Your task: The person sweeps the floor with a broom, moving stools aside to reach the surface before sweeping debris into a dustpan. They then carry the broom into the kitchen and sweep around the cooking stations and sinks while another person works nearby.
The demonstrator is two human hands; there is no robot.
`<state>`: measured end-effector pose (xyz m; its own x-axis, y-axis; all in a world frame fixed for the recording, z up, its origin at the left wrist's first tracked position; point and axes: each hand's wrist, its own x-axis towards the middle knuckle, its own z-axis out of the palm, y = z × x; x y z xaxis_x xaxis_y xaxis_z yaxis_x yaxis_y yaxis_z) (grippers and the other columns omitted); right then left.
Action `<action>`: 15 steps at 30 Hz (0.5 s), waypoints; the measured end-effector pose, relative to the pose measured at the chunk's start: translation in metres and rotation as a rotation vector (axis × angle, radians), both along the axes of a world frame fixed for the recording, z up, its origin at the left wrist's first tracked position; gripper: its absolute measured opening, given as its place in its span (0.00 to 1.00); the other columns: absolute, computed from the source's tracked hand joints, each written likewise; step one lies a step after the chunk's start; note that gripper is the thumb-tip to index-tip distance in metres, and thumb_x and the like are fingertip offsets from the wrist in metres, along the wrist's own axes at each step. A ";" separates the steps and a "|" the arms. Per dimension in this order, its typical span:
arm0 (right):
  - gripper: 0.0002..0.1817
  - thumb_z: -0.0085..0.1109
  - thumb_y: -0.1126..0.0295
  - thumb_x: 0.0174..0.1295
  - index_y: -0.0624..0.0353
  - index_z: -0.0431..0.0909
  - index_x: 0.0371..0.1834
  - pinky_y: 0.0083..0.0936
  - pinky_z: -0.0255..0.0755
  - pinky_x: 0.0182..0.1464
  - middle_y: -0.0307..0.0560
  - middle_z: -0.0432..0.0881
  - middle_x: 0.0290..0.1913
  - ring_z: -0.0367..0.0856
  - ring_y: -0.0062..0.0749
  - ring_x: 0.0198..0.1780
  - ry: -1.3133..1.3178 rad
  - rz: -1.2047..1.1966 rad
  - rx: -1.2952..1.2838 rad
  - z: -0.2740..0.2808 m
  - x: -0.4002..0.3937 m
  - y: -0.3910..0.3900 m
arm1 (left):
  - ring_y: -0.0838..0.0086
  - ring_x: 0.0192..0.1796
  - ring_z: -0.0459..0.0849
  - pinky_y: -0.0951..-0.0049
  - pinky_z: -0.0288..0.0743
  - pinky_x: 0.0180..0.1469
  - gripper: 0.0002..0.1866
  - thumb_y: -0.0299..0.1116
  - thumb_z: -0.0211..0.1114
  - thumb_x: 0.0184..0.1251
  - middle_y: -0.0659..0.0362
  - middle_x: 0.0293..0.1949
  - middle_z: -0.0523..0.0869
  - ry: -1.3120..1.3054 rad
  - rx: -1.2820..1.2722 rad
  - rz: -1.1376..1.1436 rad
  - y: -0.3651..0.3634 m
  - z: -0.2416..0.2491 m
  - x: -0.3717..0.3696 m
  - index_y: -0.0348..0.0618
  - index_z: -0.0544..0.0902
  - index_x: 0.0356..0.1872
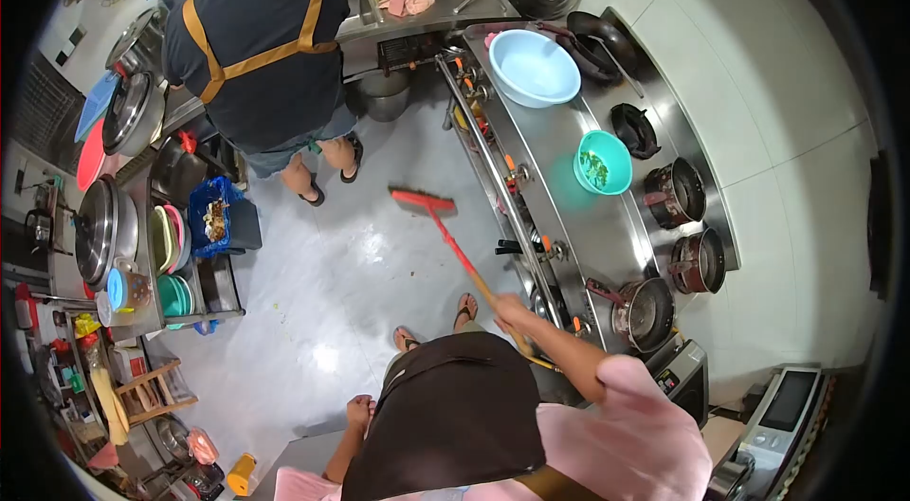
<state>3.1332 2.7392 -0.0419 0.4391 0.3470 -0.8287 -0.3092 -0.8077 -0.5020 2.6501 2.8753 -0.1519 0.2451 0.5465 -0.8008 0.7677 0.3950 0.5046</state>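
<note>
My right hand (515,311) is closed around the handle of a broom (458,250), out in front of me on the right. The handle is red lower down and wooden near my grip. Its red head (423,201) rests on the grey floor (332,278), bristles mostly hidden from above. My left hand (360,410) hangs low beside my dark apron (450,420), fingers curled in, with nothing visible in it. A few small dark specks lie on the floor near the broom.
Another person (265,46) stands at the back counter, facing away. Along the right runs a steel stove counter (559,207) with a blue basin (536,68), a teal bowl (603,163) of greens and several pans. Left stand shelves and a blue-lined bin (216,217).
</note>
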 end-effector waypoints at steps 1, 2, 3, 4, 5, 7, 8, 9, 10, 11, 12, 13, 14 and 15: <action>0.22 0.44 0.58 0.72 0.61 0.74 0.24 0.37 0.67 0.16 0.49 0.74 0.14 0.72 0.36 0.12 -0.062 0.034 0.009 -0.018 0.016 0.020 | 0.73 0.32 0.85 0.70 0.78 0.33 0.12 0.38 0.58 0.72 0.57 0.30 0.88 -0.014 -0.029 0.078 -0.005 0.009 0.002 0.40 0.85 0.43; 0.22 0.44 0.61 0.69 0.63 0.77 0.21 0.38 0.69 0.18 0.50 0.78 0.16 0.77 0.38 0.14 -0.120 0.074 0.021 -0.040 0.034 0.043 | 0.75 0.30 0.85 0.74 0.75 0.29 0.11 0.36 0.57 0.75 0.58 0.30 0.87 -0.105 -0.116 0.300 -0.012 -0.006 -0.005 0.40 0.83 0.44; 0.20 0.47 0.62 0.67 0.63 0.77 0.21 0.39 0.71 0.19 0.51 0.78 0.16 0.79 0.40 0.15 -0.164 0.026 -0.039 -0.066 0.049 0.068 | 0.75 0.30 0.85 0.75 0.74 0.29 0.11 0.36 0.57 0.75 0.58 0.31 0.87 -0.117 -0.101 0.346 -0.018 -0.003 -0.003 0.40 0.83 0.44; 0.18 0.50 0.63 0.65 0.64 0.78 0.22 0.40 0.73 0.21 0.51 0.78 0.15 0.80 0.41 0.16 -0.205 -0.014 -0.098 -0.091 0.064 0.090 | 0.75 0.31 0.85 0.75 0.74 0.29 0.11 0.36 0.57 0.75 0.58 0.32 0.87 -0.125 -0.085 0.399 -0.023 0.004 0.000 0.40 0.83 0.44; 0.16 0.51 0.65 0.64 0.64 0.79 0.23 0.40 0.75 0.22 0.52 0.78 0.16 0.81 0.42 0.18 -0.163 -0.075 -0.073 -0.110 0.081 0.106 | 0.75 0.31 0.85 0.75 0.74 0.30 0.11 0.36 0.57 0.75 0.58 0.33 0.88 -0.128 -0.067 0.457 -0.030 0.015 0.002 0.40 0.83 0.44; 0.16 0.51 0.67 0.64 0.65 0.79 0.22 0.41 0.74 0.21 0.53 0.78 0.15 0.80 0.42 0.17 -0.141 -0.036 -0.086 -0.151 0.096 0.109 | 0.73 0.34 0.85 0.74 0.76 0.33 0.12 0.37 0.58 0.74 0.57 0.36 0.88 -0.040 -0.055 0.462 -0.045 0.037 0.014 0.38 0.83 0.46; 0.17 0.51 0.67 0.66 0.65 0.77 0.21 0.41 0.72 0.19 0.52 0.76 0.14 0.77 0.41 0.14 -0.165 0.056 -0.119 -0.173 0.102 0.098 | 0.73 0.34 0.86 0.72 0.77 0.35 0.13 0.37 0.58 0.73 0.56 0.36 0.89 -0.049 0.005 0.412 -0.055 0.049 0.022 0.39 0.84 0.46; 0.18 0.50 0.68 0.67 0.65 0.76 0.20 0.42 0.70 0.17 0.52 0.75 0.13 0.75 0.40 0.12 -0.196 0.140 -0.149 -0.177 0.105 0.092 | 0.72 0.34 0.86 0.69 0.78 0.36 0.13 0.37 0.58 0.73 0.56 0.36 0.89 -0.065 0.065 0.352 -0.063 0.057 0.028 0.40 0.85 0.47; 0.17 0.50 0.69 0.66 0.65 0.76 0.19 0.43 0.71 0.17 0.53 0.75 0.14 0.76 0.41 0.12 -0.198 0.163 -0.123 -0.178 0.099 0.072 | 0.72 0.35 0.86 0.68 0.78 0.37 0.13 0.37 0.59 0.72 0.56 0.36 0.89 0.012 0.092 0.266 -0.067 0.063 0.033 0.40 0.85 0.47; 0.16 0.50 0.70 0.64 0.66 0.76 0.19 0.43 0.71 0.17 0.53 0.76 0.15 0.77 0.41 0.13 -0.209 0.183 -0.100 -0.164 0.088 0.046 | 0.72 0.35 0.86 0.67 0.79 0.39 0.13 0.37 0.59 0.72 0.55 0.36 0.89 0.080 0.116 0.180 -0.076 0.054 0.038 0.41 0.86 0.47; 0.17 0.48 0.69 0.66 0.65 0.76 0.21 0.44 0.70 0.17 0.53 0.76 0.15 0.76 0.42 0.13 -0.176 0.300 -0.107 -0.152 0.081 0.024 | 0.71 0.35 0.86 0.66 0.79 0.40 0.13 0.37 0.59 0.72 0.55 0.36 0.90 0.145 0.135 0.093 -0.088 0.040 0.040 0.42 0.86 0.47; 0.18 0.46 0.67 0.68 0.65 0.76 0.22 0.44 0.68 0.16 0.53 0.75 0.15 0.76 0.42 0.13 -0.142 0.413 -0.118 -0.142 0.074 0.000 | 0.71 0.35 0.86 0.66 0.79 0.41 0.12 0.37 0.59 0.71 0.55 0.36 0.90 0.167 0.122 0.087 -0.095 0.026 0.043 0.43 0.87 0.46; 0.18 0.44 0.65 0.70 0.64 0.75 0.25 0.42 0.66 0.15 0.51 0.73 0.14 0.74 0.40 0.13 0.011 0.312 -0.089 -0.134 0.066 -0.026 | 0.71 0.36 0.86 0.66 0.79 0.41 0.12 0.37 0.59 0.71 0.55 0.36 0.90 0.187 0.109 0.077 -0.097 0.011 0.046 0.44 0.87 0.45; 0.19 0.43 0.62 0.72 0.63 0.74 0.27 0.40 0.64 0.14 0.49 0.71 0.13 0.72 0.37 0.13 0.163 0.206 -0.058 -0.124 0.061 -0.046 | 0.71 0.36 0.86 0.65 0.79 0.42 0.12 0.36 0.59 0.71 0.54 0.36 0.90 0.207 0.097 0.064 -0.099 0.005 0.048 0.44 0.87 0.45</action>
<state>3.1938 2.6932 -0.1654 0.2236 0.3652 -0.9037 -0.2083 -0.8878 -0.4103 2.6979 2.7759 -0.1471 0.0438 0.6327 -0.7731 0.8336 0.4033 0.3773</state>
